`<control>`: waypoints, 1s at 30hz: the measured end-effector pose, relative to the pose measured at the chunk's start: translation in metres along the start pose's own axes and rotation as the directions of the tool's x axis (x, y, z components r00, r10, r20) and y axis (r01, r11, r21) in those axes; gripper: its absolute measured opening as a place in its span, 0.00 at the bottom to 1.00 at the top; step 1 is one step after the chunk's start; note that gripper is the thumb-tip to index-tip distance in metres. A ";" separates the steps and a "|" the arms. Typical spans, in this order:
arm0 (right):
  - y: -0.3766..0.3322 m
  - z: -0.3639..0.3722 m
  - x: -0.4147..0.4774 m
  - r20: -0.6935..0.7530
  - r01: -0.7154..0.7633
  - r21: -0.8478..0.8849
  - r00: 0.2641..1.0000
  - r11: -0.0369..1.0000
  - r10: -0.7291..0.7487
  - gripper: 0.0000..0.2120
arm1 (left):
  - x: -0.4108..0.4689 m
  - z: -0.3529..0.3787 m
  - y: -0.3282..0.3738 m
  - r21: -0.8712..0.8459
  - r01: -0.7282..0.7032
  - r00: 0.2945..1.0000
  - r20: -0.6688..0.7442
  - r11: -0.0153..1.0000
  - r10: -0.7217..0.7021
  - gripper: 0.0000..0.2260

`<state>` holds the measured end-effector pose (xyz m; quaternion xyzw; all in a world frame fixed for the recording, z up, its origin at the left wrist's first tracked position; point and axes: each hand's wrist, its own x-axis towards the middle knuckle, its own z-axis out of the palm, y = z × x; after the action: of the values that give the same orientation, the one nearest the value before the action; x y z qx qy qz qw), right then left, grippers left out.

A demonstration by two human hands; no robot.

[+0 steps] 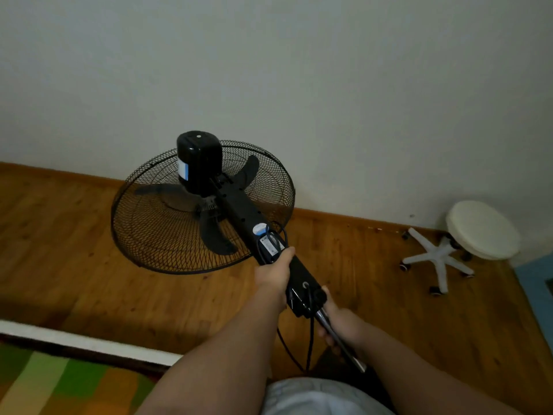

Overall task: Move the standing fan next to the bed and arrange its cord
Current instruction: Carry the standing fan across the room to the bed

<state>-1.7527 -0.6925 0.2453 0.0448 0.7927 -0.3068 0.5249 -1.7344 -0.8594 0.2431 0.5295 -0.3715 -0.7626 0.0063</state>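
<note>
A black standing fan is tilted away from me, its wire cage and motor housing toward the wall. My left hand grips the black upper column just below a label and a bundled plug. My right hand is closed around the chrome pole lower down. The black cord hangs from the column in a loop toward the floor. The fan's base is hidden below my body. The bed, with a green and orange checked cover and a white edge, lies at the lower left.
A white wall meets a wooden skirting board behind the fan. A white round stool on a five-wheel base stands at the right by the wall. The floor is wooden. A blue surface shows at the far right edge.
</note>
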 end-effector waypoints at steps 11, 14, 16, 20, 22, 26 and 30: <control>-0.096 -0.022 0.069 0.118 0.061 -0.155 0.992 0.986 -0.043 0.40 | 0.054 0.000 0.070 -0.168 -0.064 0.980 -0.194 0.984 0.031 0.35; -0.131 -0.043 0.092 0.175 0.089 -0.166 0.983 0.982 -0.060 0.40 | 0.074 0.013 0.095 -0.220 -0.074 0.969 -0.248 0.973 0.017 0.34; -0.151 -0.058 0.108 0.196 0.103 -0.174 0.978 0.979 -0.068 0.40 | 0.085 0.023 0.111 -0.248 -0.076 0.962 -0.272 0.966 0.006 0.34; -0.186 -0.082 0.138 0.194 0.107 -0.263 0.979 0.959 -0.056 0.42 | 0.106 0.041 0.134 -0.289 -0.105 0.946 -0.325 0.951 0.005 0.31; -0.201 -0.092 0.148 0.223 0.105 -0.330 0.974 0.938 -0.031 0.43 | 0.112 0.045 0.140 -0.324 -0.121 0.939 -0.345 0.938 0.002 0.31; -0.228 -0.101 0.163 0.261 0.122 -0.408 0.965 0.905 -0.013 0.44 | 0.117 0.046 0.153 -0.410 -0.153 0.930 -0.368 0.899 -0.009 0.31; -0.255 -0.097 0.169 0.312 0.168 -0.492 0.950 0.854 -0.007 0.45 | 0.119 0.038 0.166 -0.454 -0.204 0.904 -0.427 0.867 -0.011 0.31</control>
<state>-2.0060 -0.8889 0.2373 -0.1796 0.7582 -0.1118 0.6168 -1.8810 -1.0065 0.2494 0.6407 -0.1833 -0.6997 0.2576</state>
